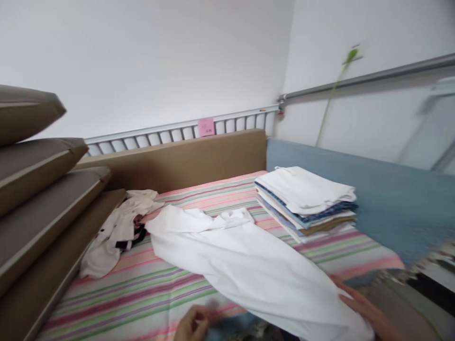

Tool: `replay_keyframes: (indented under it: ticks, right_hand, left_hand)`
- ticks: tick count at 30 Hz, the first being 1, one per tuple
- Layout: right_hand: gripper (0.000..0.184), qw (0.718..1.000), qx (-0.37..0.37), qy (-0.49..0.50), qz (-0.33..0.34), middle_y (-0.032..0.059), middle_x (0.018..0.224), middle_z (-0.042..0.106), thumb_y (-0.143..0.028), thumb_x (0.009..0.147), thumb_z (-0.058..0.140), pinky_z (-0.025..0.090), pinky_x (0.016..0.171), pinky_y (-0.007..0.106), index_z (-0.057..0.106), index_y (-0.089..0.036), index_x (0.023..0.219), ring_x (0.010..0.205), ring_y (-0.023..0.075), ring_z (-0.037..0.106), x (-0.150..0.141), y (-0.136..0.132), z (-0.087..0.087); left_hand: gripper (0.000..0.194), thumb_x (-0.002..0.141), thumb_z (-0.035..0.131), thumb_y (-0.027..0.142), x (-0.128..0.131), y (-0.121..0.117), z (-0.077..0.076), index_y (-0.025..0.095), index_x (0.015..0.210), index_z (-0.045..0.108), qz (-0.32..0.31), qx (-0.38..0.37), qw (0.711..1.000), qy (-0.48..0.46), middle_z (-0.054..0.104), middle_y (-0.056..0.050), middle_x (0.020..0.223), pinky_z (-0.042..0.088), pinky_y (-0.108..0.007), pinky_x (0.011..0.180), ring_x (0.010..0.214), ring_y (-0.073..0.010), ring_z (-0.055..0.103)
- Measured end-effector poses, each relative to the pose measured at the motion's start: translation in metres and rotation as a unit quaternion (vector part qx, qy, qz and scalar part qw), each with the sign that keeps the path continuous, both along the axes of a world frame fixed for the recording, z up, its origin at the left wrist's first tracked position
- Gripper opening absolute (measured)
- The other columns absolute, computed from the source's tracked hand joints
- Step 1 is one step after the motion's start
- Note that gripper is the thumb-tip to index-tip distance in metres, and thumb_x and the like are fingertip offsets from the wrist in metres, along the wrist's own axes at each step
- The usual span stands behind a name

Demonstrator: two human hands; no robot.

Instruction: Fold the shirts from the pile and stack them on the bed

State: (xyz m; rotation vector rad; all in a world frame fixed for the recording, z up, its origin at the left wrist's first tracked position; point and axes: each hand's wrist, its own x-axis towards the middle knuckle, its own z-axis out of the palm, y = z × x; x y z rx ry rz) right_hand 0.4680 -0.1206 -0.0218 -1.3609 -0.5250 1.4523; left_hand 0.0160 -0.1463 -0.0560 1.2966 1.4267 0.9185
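Note:
A white shirt point(256, 260) lies stretched across the striped cover, its collar-like end away from me and its lower end running past the front edge. At its lower right edge, my right hand point(366, 305) grips the fabric, with one finger over the cloth and another along its far side. My left hand point(194, 324) is at the bottom of the view, left of the shirt and apart from it. Its fingers are curled and slightly blurred, with nothing visible in them.
Folded clothes point(305, 199) form a stack at the right. A crumpled cream garment point(119, 227) with dark parts lies left, beside piled brown cushions point(42, 203). A brown backrest point(185, 161) and a blue-covered one point(355, 189) border the striped cover point(149, 293). Behind is a white radiator point(159, 135).

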Motion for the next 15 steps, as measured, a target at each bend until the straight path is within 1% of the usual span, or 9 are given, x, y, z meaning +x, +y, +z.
replay_keyframes:
  ticks: [2, 3, 5, 6, 8, 10, 11, 12, 15]
  right_hand:
    - [0.080, 0.999, -0.002, 0.047, -0.008, 0.0098, 0.121, 0.061, -0.038, 0.055, 0.076, 0.054, 0.084, 0.036, 0.048, -0.023, 0.128, 0.110, 0.0325, 0.057, -0.008, -0.006, 0.000]
    - [0.077, 0.998, 0.007, 0.060, -0.003, 0.0092, 0.120, 0.062, -0.038, 0.058, 0.075, 0.053, 0.086, 0.036, 0.048, -0.023, 0.129, 0.109, 0.0316, 0.057, -0.010, -0.007, 0.001]
    - [0.070, 0.997, 0.023, 0.070, 0.002, 0.0085, 0.117, 0.064, -0.038, 0.061, 0.074, 0.052, 0.087, 0.036, 0.052, -0.023, 0.126, 0.107, 0.0307, 0.059, -0.012, -0.009, 0.001]
    - [0.067, 0.997, 0.031, 0.069, 0.003, 0.0084, 0.116, 0.065, -0.038, 0.062, 0.074, 0.052, 0.087, 0.036, 0.054, -0.023, 0.123, 0.107, 0.0303, 0.059, -0.012, -0.009, 0.001]
    - [0.060, 0.997, 0.045, 0.064, 0.002, 0.0085, 0.114, 0.066, -0.040, 0.062, 0.073, 0.052, 0.086, 0.036, 0.059, -0.022, 0.118, 0.106, 0.0300, 0.060, -0.012, -0.009, 0.002]
    - [0.055, 0.996, 0.058, 0.064, -0.001, 0.0088, 0.114, 0.066, -0.041, 0.063, 0.072, 0.052, 0.086, 0.036, 0.061, -0.022, 0.114, 0.106, 0.0297, 0.060, -0.013, -0.010, 0.004]
    - [0.053, 0.996, 0.061, 0.066, -0.003, 0.0089, 0.113, 0.066, -0.041, 0.064, 0.072, 0.052, 0.087, 0.036, 0.062, -0.022, 0.113, 0.106, 0.0296, 0.060, -0.014, -0.010, 0.005]
    - [0.052, 0.996, 0.063, 0.069, -0.005, 0.0091, 0.113, 0.066, -0.041, 0.064, 0.072, 0.052, 0.087, 0.036, 0.062, -0.021, 0.111, 0.106, 0.0296, 0.060, -0.015, -0.010, 0.007]
    - [0.050, 0.995, 0.063, 0.078, -0.017, 0.0094, 0.110, 0.068, -0.040, 0.063, 0.072, 0.052, 0.085, 0.037, 0.063, -0.021, 0.109, 0.105, 0.0297, 0.061, -0.020, -0.012, 0.013]
  left_hand:
    - [0.039, 0.075, 0.053, 0.046, -0.021, 0.025, 0.006, 0.019, 0.101, 0.062, 0.058, 0.073, 0.989, 0.114, 0.066, -0.009, 0.101, 0.050, -0.034, 0.074, 0.084, -0.0213, 0.062]
    - [0.040, 0.076, 0.051, 0.041, -0.031, 0.040, 0.011, 0.019, 0.108, 0.060, 0.079, 0.117, 0.973, 0.182, 0.063, -0.010, 0.112, 0.050, -0.037, 0.082, 0.097, -0.0241, 0.060]
    - [0.045, 0.076, 0.047, 0.026, -0.047, 0.069, 0.020, 0.019, 0.119, 0.055, 0.102, 0.191, 0.921, 0.323, 0.054, -0.011, 0.128, 0.042, -0.043, 0.097, 0.116, -0.0269, 0.050]
    - [0.050, 0.075, 0.045, 0.018, -0.052, 0.083, 0.024, 0.019, 0.124, 0.051, 0.108, 0.207, 0.891, 0.389, 0.048, -0.011, 0.135, 0.039, -0.045, 0.100, 0.122, -0.0279, 0.045]
    - [0.061, 0.073, 0.041, 0.008, -0.056, 0.108, 0.031, 0.023, 0.131, 0.046, 0.106, 0.197, 0.839, 0.496, 0.036, -0.010, 0.144, 0.037, -0.048, 0.100, 0.131, -0.0303, 0.034]
    - [0.059, 0.073, 0.038, 0.004, -0.055, 0.128, 0.038, 0.026, 0.126, 0.051, 0.085, 0.172, 0.807, 0.558, 0.031, -0.007, 0.148, 0.037, -0.050, 0.098, 0.136, -0.0316, 0.024]
    - [0.056, 0.074, 0.036, 0.003, -0.053, 0.136, 0.041, 0.026, 0.121, 0.056, 0.065, 0.160, 0.804, 0.569, 0.035, -0.006, 0.146, 0.036, -0.050, 0.099, 0.137, -0.0305, 0.023]
    - [0.051, 0.074, 0.035, 0.004, -0.052, 0.144, 0.045, 0.024, 0.114, 0.061, 0.042, 0.148, 0.809, 0.568, 0.043, -0.006, 0.141, 0.035, -0.048, 0.100, 0.135, -0.0282, 0.029]
    - [0.044, 0.075, 0.034, 0.008, -0.058, 0.155, 0.053, 0.020, 0.104, 0.064, -0.010, 0.114, 0.836, 0.536, 0.065, -0.006, 0.115, 0.041, -0.035, 0.097, 0.113, -0.0200, 0.055]
